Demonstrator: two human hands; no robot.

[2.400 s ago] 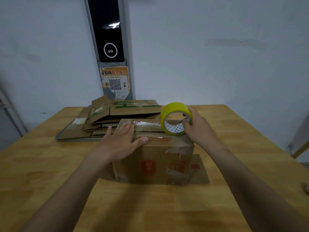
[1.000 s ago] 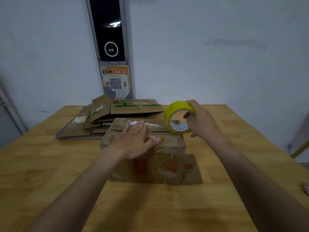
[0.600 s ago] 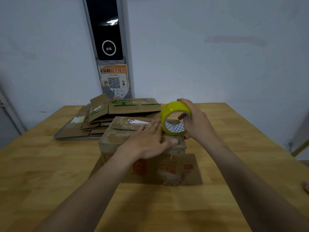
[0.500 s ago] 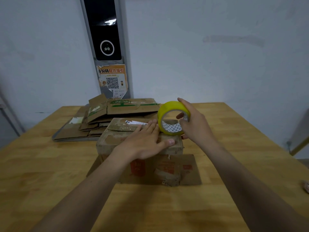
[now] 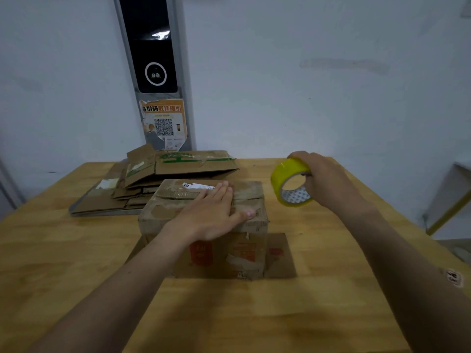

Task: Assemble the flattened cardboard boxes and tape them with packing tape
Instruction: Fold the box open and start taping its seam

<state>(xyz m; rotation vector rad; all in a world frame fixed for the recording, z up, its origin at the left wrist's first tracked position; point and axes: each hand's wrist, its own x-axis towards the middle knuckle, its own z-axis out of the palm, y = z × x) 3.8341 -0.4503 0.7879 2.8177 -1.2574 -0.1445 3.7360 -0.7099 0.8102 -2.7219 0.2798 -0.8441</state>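
Note:
A worn brown cardboard box (image 5: 237, 253) with red print stands upright in the middle of the wooden table, its top flaps folded down. My left hand (image 5: 212, 215) lies flat on those flaps, fingers together and pointing right. To the right of the box and a little above the tabletop, my right hand (image 5: 328, 182) grips a yellow roll of packing tape (image 5: 290, 183). The roll is clear of the box. Whether a strip of tape runs from roll to box cannot be seen.
A pile of flattened cardboard boxes (image 5: 158, 179) lies on a grey tray (image 5: 102, 212) at the back left of the table (image 5: 63, 263). A black wall panel with a QR notice (image 5: 163, 121) stands behind. The table's right edge drops off beside my right arm.
My right hand has carried the tape roll from over the box's top right corner out to the right, off the box. My left hand stays flat on the flaps.

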